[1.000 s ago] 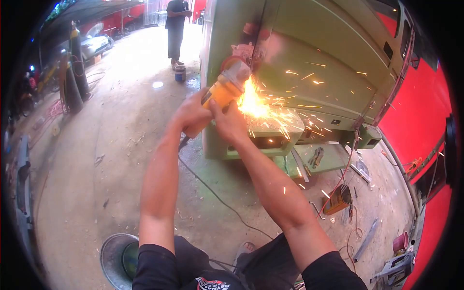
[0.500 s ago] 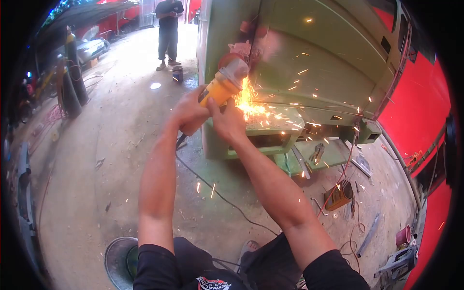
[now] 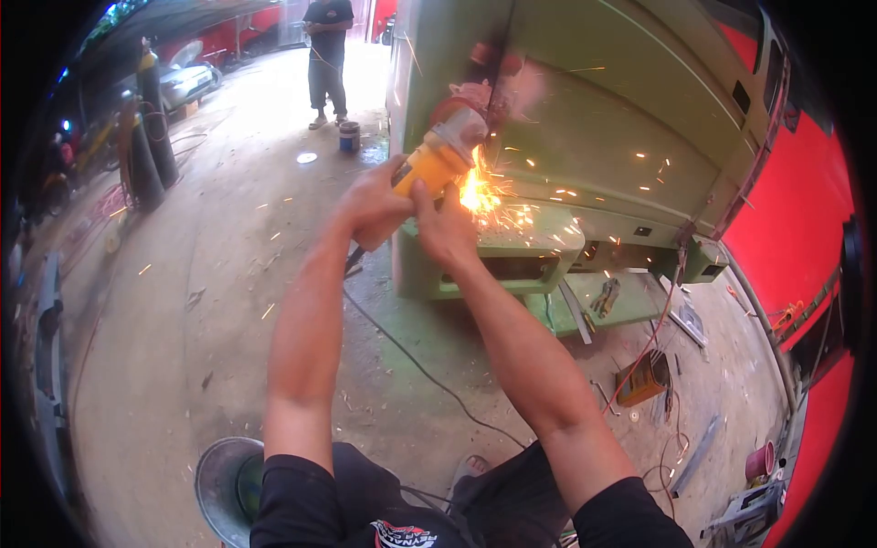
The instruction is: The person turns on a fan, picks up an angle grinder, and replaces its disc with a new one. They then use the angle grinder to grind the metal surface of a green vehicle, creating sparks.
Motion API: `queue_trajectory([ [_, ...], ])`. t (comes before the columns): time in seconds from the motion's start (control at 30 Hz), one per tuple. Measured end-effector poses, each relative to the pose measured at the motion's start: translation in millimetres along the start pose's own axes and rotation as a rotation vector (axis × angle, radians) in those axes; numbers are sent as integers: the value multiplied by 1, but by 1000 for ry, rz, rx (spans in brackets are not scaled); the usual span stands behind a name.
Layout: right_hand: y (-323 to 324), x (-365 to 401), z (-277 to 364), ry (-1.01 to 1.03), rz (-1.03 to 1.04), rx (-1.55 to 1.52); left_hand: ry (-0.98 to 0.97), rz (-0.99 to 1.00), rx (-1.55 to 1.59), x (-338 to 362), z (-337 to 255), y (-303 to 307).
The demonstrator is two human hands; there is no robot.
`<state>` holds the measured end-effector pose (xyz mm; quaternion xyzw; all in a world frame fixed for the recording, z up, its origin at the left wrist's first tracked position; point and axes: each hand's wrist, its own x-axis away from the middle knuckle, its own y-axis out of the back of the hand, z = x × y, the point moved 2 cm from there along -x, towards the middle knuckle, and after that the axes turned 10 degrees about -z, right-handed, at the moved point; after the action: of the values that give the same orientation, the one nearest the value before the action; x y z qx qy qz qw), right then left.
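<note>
Both my hands grip a yellow angle grinder (image 3: pixel 427 168) in front of me. My left hand (image 3: pixel 373 199) is wrapped round its rear body, where a dark power cord (image 3: pixel 402 352) trails down to the floor. My right hand (image 3: pixel 445 222) is closed on the underside of the tool, near its head. The grinder's disc, partly hidden behind the guard, meets the corner of a green vehicle body panel (image 3: pixel 603 119) beside a bare, pinkish patch. Bright sparks (image 3: pixel 480 190) pour down from the contact onto a green step (image 3: pixel 539 237).
A person (image 3: pixel 327 59) stands at the back left beside a paint can (image 3: pixel 349 137). Gas cylinders (image 3: pixel 155 119) stand at far left. Pliers (image 3: pixel 605 297) lie on a green board; a yellow tin (image 3: pixel 642 379) and hoses are on the right floor. A round metal container (image 3: pixel 228 484) stands by my left leg.
The view has shifted slightly, so the scene sits a little farther right. Both hands stay on the grinder, and sparks still fly from the same corner.
</note>
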<state>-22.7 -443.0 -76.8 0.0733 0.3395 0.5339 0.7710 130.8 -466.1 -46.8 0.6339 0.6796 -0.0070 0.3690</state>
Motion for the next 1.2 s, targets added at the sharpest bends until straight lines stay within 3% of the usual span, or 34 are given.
queue_trajectory([
  [1.2,2,0,-2,-16,-3,-80,-25,-39,-48,-6,2,-5],
])
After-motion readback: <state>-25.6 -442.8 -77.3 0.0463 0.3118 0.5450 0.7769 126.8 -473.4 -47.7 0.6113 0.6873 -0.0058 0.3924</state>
